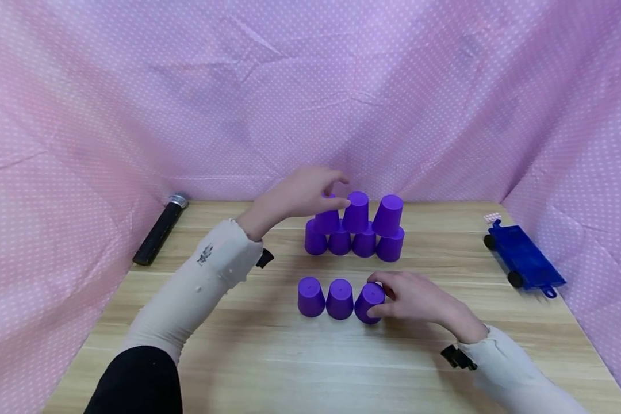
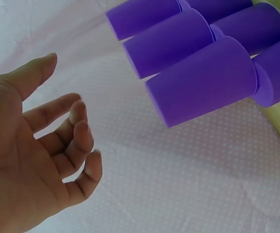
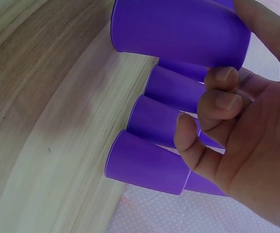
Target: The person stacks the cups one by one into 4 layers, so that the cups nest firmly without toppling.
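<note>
Upside-down purple cups form a two-tier stack at the back of the table, with three in the upper row, such as the upper right cup. My left hand hovers by the upper left cup, fingers loosely bent. A gap shows between the left hand and the upper cups in the left wrist view. Nearer me stand three more upside-down cups in a row: a left cup, a middle cup and a right cup. My right hand grips that right cup between thumb and fingers.
A black microphone lies at the table's left edge. On the right is a blue toy trailer with black wheels, and a small pink-and-white piece lies behind it. Pink dotted cloth hangs around the wooden table.
</note>
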Demonstrator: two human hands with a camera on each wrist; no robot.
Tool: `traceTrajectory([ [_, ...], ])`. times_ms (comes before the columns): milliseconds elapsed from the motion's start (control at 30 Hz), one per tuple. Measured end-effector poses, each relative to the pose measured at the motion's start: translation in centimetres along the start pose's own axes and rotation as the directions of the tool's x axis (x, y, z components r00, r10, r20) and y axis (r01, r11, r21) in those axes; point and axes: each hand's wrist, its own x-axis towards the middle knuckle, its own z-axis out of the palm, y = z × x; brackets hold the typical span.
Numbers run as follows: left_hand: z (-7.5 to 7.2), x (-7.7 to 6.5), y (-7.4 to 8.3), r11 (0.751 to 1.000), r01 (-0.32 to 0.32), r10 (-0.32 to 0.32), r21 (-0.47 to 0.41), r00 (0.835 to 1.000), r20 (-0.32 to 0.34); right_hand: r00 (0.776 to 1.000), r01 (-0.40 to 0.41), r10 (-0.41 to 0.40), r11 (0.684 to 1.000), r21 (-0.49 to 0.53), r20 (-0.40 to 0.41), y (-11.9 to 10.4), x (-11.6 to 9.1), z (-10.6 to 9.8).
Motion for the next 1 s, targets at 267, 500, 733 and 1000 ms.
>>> traceTrajectory([
  [267,0.4,-4.2,0.4,0.996,-0.043,0.045,-0.077,0.999,0.023,1.000,0.012,-0.012,1.000,0.012,-0.010,0.1,-0.2,0.2],
  [500,1.6,-7.6,0.4,0.977,-0.004,0.031,-0.214,0.992,0.123,1.000,0.023,-0.022,1.000,0.019,-0.020,0.2,-0.3,0.3],
  [733,4.2,-9.3,-1.1,0.964,0.005,0.053,-0.267,0.976,0.212,0.999,0.031,-0.029,0.999,0.034,-0.035,0.5,-0.3,0.4],
  [1000,7.3,-10.9,-2.5,0.954,0.048,0.037,-0.294,0.960,0.278,0.999,0.014,-0.011,0.997,0.072,-0.042,0.4,-0.7,-0.8],
])
